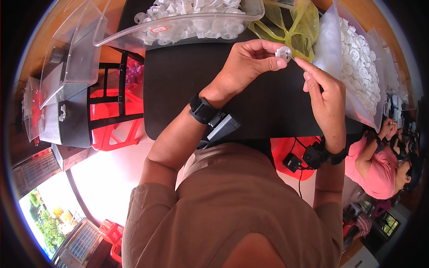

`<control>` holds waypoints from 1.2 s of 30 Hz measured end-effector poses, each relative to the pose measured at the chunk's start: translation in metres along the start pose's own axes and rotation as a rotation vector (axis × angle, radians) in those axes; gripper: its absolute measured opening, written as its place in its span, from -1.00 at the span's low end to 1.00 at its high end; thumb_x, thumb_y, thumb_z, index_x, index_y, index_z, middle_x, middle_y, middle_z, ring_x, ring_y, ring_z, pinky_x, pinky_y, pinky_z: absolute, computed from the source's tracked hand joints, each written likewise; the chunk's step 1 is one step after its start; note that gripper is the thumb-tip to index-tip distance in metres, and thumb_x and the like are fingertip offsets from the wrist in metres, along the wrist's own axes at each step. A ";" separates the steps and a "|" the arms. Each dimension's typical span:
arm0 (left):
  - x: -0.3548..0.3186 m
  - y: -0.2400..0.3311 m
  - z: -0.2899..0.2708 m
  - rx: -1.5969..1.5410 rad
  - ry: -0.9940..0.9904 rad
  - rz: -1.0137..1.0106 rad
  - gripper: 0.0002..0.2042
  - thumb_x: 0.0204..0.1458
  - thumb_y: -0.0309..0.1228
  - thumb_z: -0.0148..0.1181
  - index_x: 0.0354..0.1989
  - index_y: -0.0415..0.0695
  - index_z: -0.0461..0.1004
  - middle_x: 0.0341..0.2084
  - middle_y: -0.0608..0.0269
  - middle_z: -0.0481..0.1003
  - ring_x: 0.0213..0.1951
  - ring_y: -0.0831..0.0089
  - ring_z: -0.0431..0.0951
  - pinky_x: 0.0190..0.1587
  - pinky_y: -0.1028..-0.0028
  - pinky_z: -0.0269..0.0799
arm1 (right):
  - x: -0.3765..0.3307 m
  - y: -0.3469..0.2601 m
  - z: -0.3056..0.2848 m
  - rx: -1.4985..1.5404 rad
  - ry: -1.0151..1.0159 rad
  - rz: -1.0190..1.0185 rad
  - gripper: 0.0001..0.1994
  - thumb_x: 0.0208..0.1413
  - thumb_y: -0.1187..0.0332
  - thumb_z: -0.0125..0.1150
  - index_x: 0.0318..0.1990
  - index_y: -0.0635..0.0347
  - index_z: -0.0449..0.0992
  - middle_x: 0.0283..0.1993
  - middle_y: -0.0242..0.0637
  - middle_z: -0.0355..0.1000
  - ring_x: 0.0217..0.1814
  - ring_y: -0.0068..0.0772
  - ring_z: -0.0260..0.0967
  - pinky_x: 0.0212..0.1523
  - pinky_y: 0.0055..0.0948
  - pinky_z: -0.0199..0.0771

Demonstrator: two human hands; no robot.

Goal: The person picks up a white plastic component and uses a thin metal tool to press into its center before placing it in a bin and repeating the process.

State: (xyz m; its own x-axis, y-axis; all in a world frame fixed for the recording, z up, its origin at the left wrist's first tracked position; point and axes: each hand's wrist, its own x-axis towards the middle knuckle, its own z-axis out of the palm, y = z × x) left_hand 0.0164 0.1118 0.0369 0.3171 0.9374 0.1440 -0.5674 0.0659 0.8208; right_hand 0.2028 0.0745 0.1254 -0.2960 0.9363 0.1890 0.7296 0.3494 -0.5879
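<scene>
Above the far part of the black table (192, 89), my left hand (250, 62) pinches a small round white plastic part (283, 53) between thumb and index finger. My right hand (324, 85) meets the part from the right, its index fingertip close to the part's edge. A thin greyish sliver shows between that fingertip and the part. The right fingers are bent together, and what they grip is too small to name. Each wrist wears a black strap with a device.
A clear bin (178, 27) of white plastic parts stands at the far edge. Right of it lie a yellow plastic bag (299, 31) and another bin (330, 58) full of white parts. Red stools (116, 134) stand at left. A co-worker in pink (375, 169) sits at right.
</scene>
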 end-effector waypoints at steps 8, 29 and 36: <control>-0.001 0.001 0.001 0.036 0.008 -0.013 -0.73 -0.02 -0.58 0.30 -0.11 -0.25 0.52 -0.21 0.23 0.56 -0.17 0.53 0.55 -0.04 0.53 0.49 | 0.002 -0.001 0.000 -0.080 0.025 -0.036 -0.66 0.07 0.59 0.01 -0.04 0.08 0.56 -0.45 -0.13 0.45 -0.53 -0.25 0.40 -0.44 -0.38 0.38; -0.003 -0.006 -0.001 0.355 -0.067 -0.045 -0.72 -0.07 -0.59 0.33 -0.12 -0.29 0.54 -0.26 0.25 0.57 -0.22 0.56 0.56 -0.11 0.58 0.50 | 0.022 -0.002 -0.027 -0.452 -0.259 -0.275 -0.77 0.02 0.50 0.05 -0.20 0.10 0.60 -0.43 -0.09 0.49 -0.39 0.01 0.44 -0.39 -0.17 0.43; 0.000 -0.005 -0.002 0.264 -0.101 -0.118 -0.71 -0.04 -0.58 0.32 -0.10 -0.31 0.52 -0.26 0.25 0.57 -0.21 0.57 0.56 -0.09 0.57 0.49 | 0.024 -0.002 -0.029 -0.475 -0.292 -0.250 -0.78 0.03 0.49 0.06 -0.20 0.10 0.59 -0.43 -0.11 0.50 -0.41 0.00 0.45 -0.40 -0.17 0.44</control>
State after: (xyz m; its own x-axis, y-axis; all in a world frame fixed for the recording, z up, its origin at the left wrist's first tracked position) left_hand 0.0176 0.1118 0.0311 0.4502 0.8891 0.0824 -0.3096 0.0689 0.9484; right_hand 0.2123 0.0972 0.1538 -0.6017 0.7986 0.0127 0.7914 0.5982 -0.1254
